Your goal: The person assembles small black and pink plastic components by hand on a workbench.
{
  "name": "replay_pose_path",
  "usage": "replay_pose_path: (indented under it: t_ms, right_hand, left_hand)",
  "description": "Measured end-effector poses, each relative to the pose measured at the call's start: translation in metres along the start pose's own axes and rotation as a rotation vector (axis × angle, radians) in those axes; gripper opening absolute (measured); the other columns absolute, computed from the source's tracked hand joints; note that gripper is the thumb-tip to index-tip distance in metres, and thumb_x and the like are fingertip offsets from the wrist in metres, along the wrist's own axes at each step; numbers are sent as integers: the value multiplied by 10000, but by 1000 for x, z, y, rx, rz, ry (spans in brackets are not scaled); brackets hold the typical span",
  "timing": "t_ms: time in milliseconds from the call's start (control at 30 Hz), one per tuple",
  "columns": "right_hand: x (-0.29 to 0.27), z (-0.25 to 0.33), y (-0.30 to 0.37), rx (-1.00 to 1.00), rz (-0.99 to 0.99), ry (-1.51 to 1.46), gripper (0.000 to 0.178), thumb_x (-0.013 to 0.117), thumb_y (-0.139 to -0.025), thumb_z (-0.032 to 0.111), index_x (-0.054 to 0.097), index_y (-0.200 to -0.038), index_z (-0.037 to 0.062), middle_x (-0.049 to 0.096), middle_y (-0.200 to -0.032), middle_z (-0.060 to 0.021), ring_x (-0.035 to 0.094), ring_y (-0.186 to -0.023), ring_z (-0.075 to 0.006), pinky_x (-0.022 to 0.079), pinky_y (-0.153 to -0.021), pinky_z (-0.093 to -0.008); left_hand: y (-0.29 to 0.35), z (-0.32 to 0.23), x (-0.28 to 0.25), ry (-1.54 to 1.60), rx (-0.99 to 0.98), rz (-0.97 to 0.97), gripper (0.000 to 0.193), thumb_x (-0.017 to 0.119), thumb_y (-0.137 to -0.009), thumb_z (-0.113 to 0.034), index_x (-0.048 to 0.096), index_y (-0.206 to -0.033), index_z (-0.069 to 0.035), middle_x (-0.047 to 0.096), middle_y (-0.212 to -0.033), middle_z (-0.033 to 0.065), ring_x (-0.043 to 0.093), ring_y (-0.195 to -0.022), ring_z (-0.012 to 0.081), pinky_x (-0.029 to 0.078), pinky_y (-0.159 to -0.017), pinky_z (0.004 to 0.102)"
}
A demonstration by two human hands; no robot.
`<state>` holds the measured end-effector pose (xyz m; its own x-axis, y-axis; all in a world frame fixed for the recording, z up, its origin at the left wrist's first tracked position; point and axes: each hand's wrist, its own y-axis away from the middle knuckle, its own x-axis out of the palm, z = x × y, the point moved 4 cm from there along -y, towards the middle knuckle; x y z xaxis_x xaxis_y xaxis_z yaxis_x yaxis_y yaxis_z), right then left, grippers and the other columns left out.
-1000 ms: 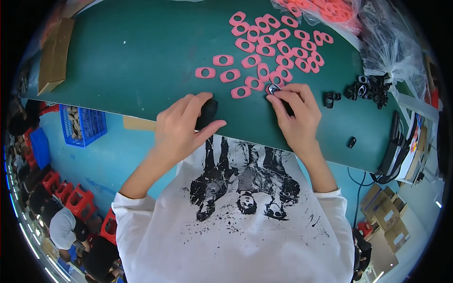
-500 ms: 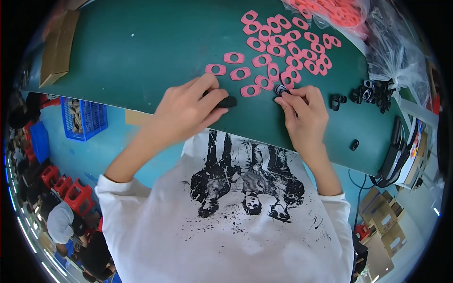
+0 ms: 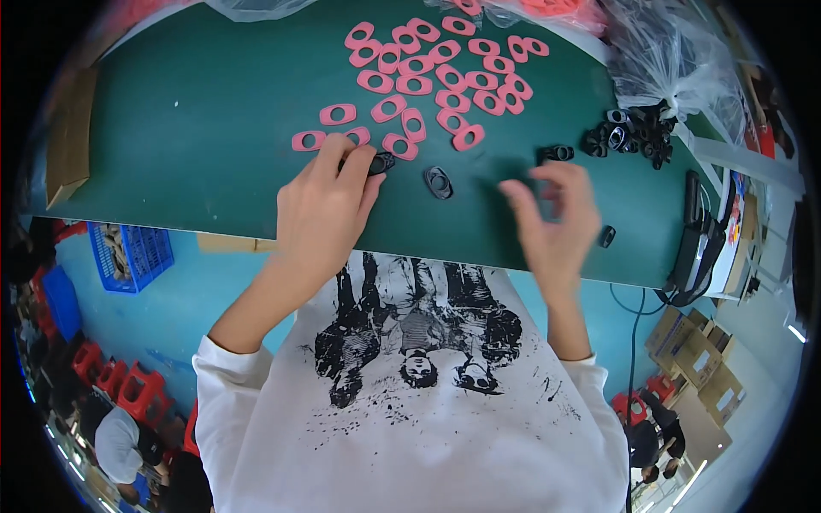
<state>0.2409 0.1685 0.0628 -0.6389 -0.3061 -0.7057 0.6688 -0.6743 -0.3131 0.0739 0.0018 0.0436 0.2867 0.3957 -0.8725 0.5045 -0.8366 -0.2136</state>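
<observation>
My left hand (image 3: 321,201) has its fingers closed on a small black plastic part (image 3: 381,162) at the table, beside the pink pieces. To the right of it a black oval part with a ring-shaped opening (image 3: 439,183) lies alone on the green table. Blurred by motion, my right hand (image 3: 560,209) hovers with thumb and fingers apart and nothing visible between them. Just beyond its fingertips sits a small group of black parts (image 3: 558,154). Many flat pink pieces with oval holes (image 3: 414,85) are spread over the table's far middle.
A heap of black parts (image 3: 629,132) lies at the right, by a clear plastic bag (image 3: 676,68). One small black piece (image 3: 607,236) is near the front edge. At the left stand a cardboard box (image 3: 73,137) and, lower down, a blue crate (image 3: 132,256).
My right hand has let go of the black oval part, which now lies on the table, and has drawn away from it. The whole view has shifted, moving the table's contents leftward.
</observation>
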Motion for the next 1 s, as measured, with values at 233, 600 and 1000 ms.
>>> replay_pose_path:
  t_ms: [233,600,1000]
  right_hand:
    - [-14,-40,-1,-97,-38,283,201,800,-742,24,690,-909,9,656,-905,-119,638,-833,-262,518,-722,-349]
    - [2,-20,-15,-30,378,-88,402,786,-721,-5,654,-1100,27,602,-921,-79,532,-696,-183,468,-638,-294]
    - [24,-3,-51,-591,399,11,318,745,-749,-9,679,-1057,35,627,-1052,-100,632,-874,-276,525,-726,-351]
  left_hand:
    - [3,-7,-9,54,109,122,231,745,-763,-68,622,-951,-14,543,-915,73,642,-719,244,505,-554,367]
    - [2,0,-3,123,83,185,188,734,-788,-57,604,-918,-23,532,-908,85,634,-688,277,495,-542,393]
    - [-20,-7,-17,226,20,130,360,749,-811,-131,548,-1101,-58,558,-1036,106,632,-701,299,517,-609,399]
